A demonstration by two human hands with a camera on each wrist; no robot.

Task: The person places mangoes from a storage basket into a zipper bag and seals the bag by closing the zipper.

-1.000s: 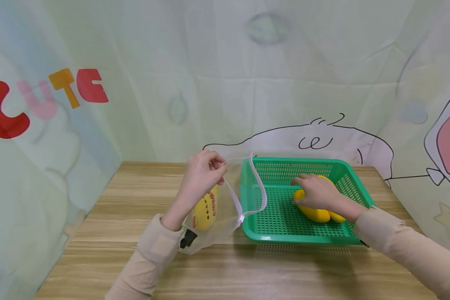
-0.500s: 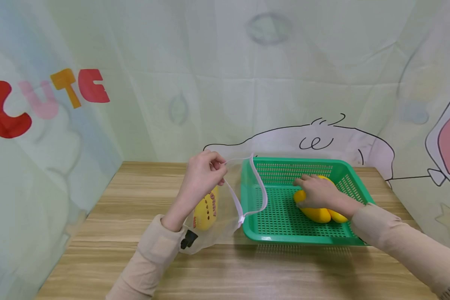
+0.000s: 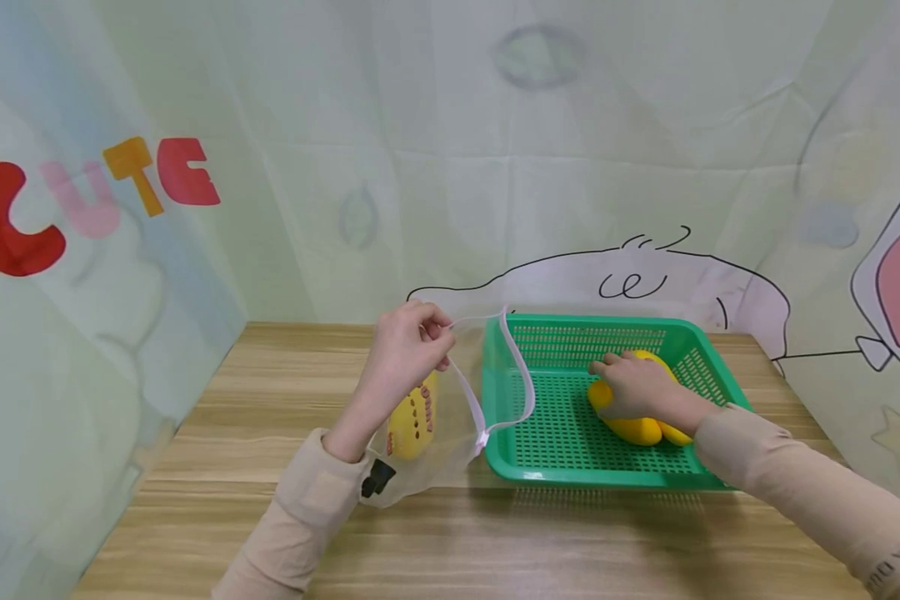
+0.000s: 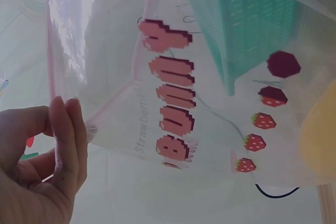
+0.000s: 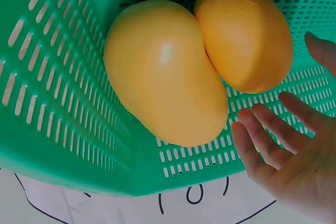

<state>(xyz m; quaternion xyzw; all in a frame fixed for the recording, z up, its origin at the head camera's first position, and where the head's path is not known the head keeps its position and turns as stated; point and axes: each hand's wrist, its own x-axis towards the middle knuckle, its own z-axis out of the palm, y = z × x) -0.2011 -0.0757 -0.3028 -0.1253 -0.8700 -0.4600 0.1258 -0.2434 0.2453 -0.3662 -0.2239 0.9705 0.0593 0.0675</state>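
Note:
My left hand (image 3: 408, 346) pinches the rim of a clear zip bag (image 4: 173, 187), holding it up with its mouth spread towards the basket. Pink "Bunny" lettering and strawberries are printed on the bag. A yellow fruit-like thing (image 3: 411, 429) and a small black thing (image 3: 377, 478) show through its side. My right hand (image 3: 633, 385) reaches into the green basket (image 3: 570, 478) over yellow mangoes (image 3: 633, 430). From the right wrist, two mangoes (image 5: 165, 72) lie side by side; my loosely spread fingers (image 5: 273, 129) are beside them, holding neither.
The basket stands at the back right of the wooden table (image 3: 285, 367), close to the printed cloth backdrop (image 3: 450, 192). The bag hangs against the basket's left side, its mouth overlapping the rim.
My right forearm and sleeve have shifted slightly left, with the hand still over the mangoes. The left hand and bag stay put.

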